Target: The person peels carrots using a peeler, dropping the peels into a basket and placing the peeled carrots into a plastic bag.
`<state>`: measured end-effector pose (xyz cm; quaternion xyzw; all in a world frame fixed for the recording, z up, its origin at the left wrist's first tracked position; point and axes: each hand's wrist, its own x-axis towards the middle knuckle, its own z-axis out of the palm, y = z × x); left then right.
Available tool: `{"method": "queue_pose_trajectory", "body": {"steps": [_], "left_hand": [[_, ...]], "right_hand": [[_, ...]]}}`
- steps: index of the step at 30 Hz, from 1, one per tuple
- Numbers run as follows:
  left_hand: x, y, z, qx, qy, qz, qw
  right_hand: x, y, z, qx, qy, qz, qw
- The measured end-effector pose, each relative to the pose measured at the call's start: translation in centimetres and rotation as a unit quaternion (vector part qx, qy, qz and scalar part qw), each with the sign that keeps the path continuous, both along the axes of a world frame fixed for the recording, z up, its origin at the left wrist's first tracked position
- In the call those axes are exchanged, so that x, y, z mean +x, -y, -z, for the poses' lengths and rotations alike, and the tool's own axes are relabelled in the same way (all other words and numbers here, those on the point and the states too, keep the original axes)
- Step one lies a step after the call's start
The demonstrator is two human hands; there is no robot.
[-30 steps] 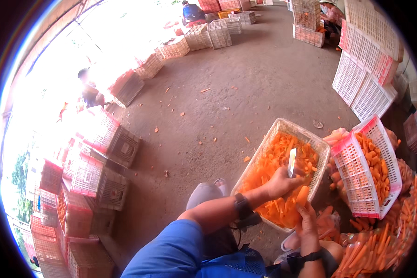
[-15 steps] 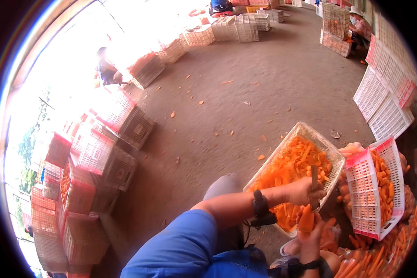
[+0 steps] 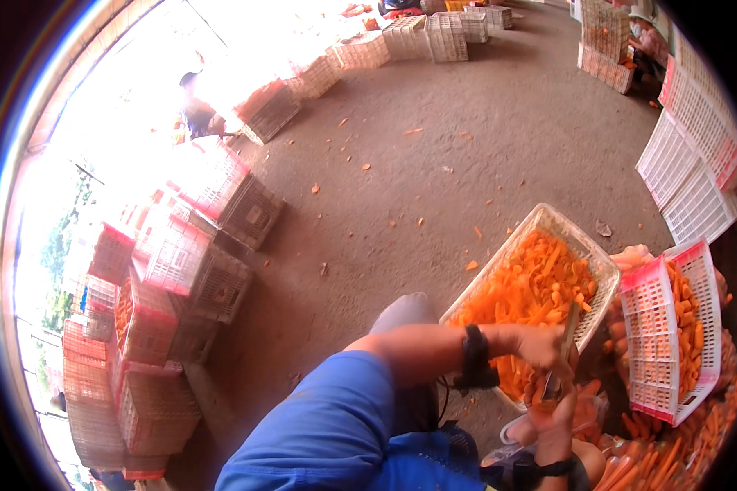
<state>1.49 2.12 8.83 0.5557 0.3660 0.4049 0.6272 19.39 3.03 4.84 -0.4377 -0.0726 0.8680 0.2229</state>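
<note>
My left hand (image 3: 540,345) is closed round a slim peeler (image 3: 571,321), whose handle end sticks up past the fist. Its lower, shiny end lies against a carrot (image 3: 540,403). My right hand (image 3: 555,419) grips that carrot from below, and fingers and tool hide most of it. Both hands work over the near right corner of a pale plastic crate (image 3: 540,214) that holds orange carrot peelings (image 3: 528,286). Dark bands sit on both wrists.
A red-and-white crate of carrots (image 3: 663,344) stands at the right, with loose carrots (image 3: 655,458) heaped below it. Crates are stacked at the left (image 3: 168,254) and far right (image 3: 688,172). Carrot scraps dot the floor. Two people sit farther off.
The peeler has moved down toward my right hand, and its lower end now covers the carrot, which showed plainly before. The view has shifted slightly, so the surroundings sit farther right.
</note>
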Motion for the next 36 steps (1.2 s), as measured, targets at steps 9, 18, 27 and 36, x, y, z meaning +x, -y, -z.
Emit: {"method": "queue_pose_trajectory", "body": {"steps": [9,18,27,36], "left_hand": [[-6.8,-4.1,4.1,0.034,-0.148,-0.107,0.983],[-7.8,-6.5,3.3,-0.105,-0.186,-0.237,0.948],[-5.9,-4.8,1.4,-0.041,-0.195,-0.273,0.941],[-0.1,-0.6,-0.7,0.012,-0.068,0.077,0.995]], "right_hand": [[0.1,0.5,-2.2,-0.031,-0.129,-0.051,0.990],[0.4,-1.1,-2.3,0.002,-0.145,-0.076,0.987],[0.7,-1.3,-1.3,0.081,-0.095,0.033,0.992],[-1.0,-1.3,-2.5,-0.009,-0.057,0.049,0.997]]}}
